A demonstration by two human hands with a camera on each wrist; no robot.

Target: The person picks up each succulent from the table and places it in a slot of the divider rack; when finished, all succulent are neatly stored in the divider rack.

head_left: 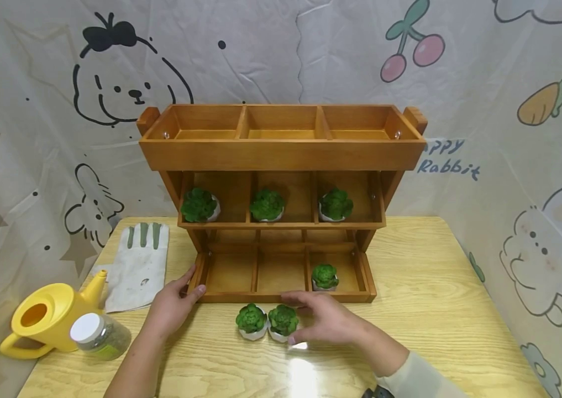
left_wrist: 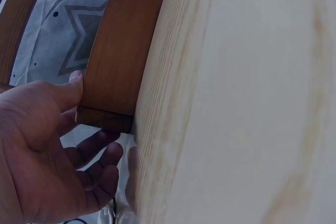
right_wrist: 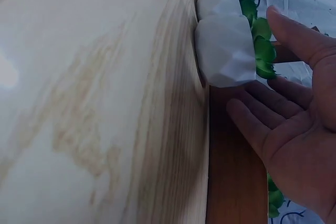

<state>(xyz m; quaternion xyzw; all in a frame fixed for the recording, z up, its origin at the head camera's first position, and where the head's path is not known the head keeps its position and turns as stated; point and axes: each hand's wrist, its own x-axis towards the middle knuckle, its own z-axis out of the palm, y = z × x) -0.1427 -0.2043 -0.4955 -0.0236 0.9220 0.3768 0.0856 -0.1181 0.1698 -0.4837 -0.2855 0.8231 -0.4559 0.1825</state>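
Note:
Two small potted succulents, the left one (head_left: 251, 320) and the right one (head_left: 283, 321), stand side by side on the table before a three-tier wooden shelf (head_left: 281, 156). My right hand (head_left: 327, 319) is spread about the right plant, thumb at the front and fingers behind, near its faceted white pot (right_wrist: 226, 51) in the right wrist view. With my left hand (head_left: 171, 307) I hold the lower left front corner of the shelf, the thumb (left_wrist: 76, 80) against the wood and the other fingers around its end.
Three succulents, including one at the middle (head_left: 267, 205), fill the middle tier; another (head_left: 325, 276) sits in the bottom right compartment. On the left are a yellow watering can (head_left: 57, 312), a white-lidded jar (head_left: 101, 336) and a glove (head_left: 138, 268). A dark object (head_left: 377, 392) lies at the front edge.

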